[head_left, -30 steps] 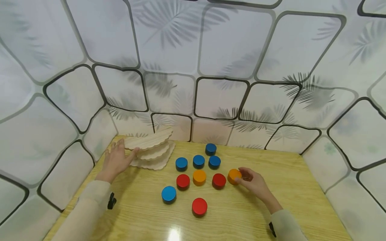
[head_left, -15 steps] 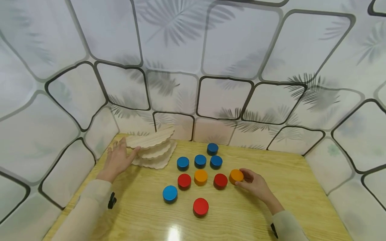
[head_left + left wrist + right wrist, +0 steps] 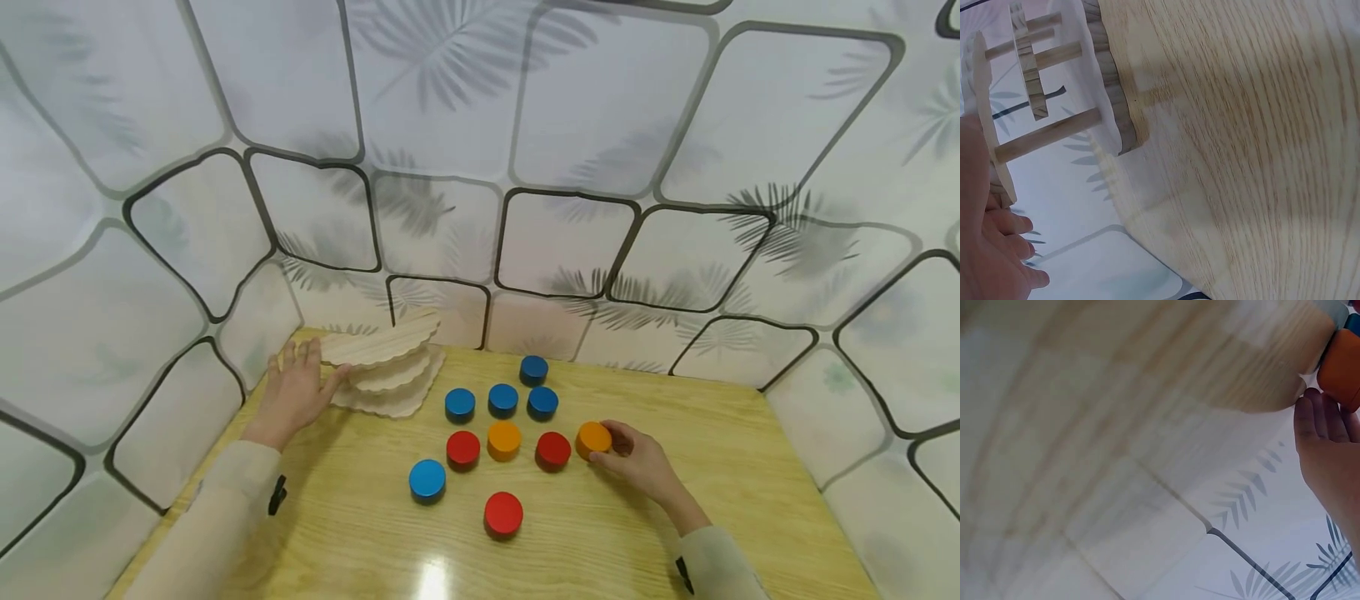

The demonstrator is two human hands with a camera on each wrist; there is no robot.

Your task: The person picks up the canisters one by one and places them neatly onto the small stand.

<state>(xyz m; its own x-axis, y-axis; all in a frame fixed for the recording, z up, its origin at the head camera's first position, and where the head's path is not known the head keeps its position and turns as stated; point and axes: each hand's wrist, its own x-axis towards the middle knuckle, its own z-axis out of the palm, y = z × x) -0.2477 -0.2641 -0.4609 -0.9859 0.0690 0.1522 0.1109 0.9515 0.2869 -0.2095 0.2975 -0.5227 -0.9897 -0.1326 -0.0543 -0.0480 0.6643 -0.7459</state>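
Observation:
At the back left, my left hand (image 3: 292,398) holds the edge of a pale wooden stand with scalloped tiers (image 3: 382,343). The left wrist view shows the stand's boards (image 3: 1110,81) joined by round posts, with curled fingers (image 3: 1013,234) beside the outer board. On the right, my right hand (image 3: 637,462) pinches an orange round block (image 3: 593,440) between thumb and fingers. A red round block (image 3: 552,451) lies just left of it. In the right wrist view the held orange block (image 3: 1341,369) is partly cut off by the frame.
Several blue round blocks (image 3: 502,400) stand toward the back. Another orange block (image 3: 504,440) and a red one (image 3: 462,450) lie mid-table, with a blue one (image 3: 427,481) and a red one (image 3: 503,515) nearer the front. Patterned walls (image 3: 442,225) border the wooden table (image 3: 360,533).
The head view has turned slightly, so everything sits a little farther right in it. Both hands keep their places on the stand and the orange block.

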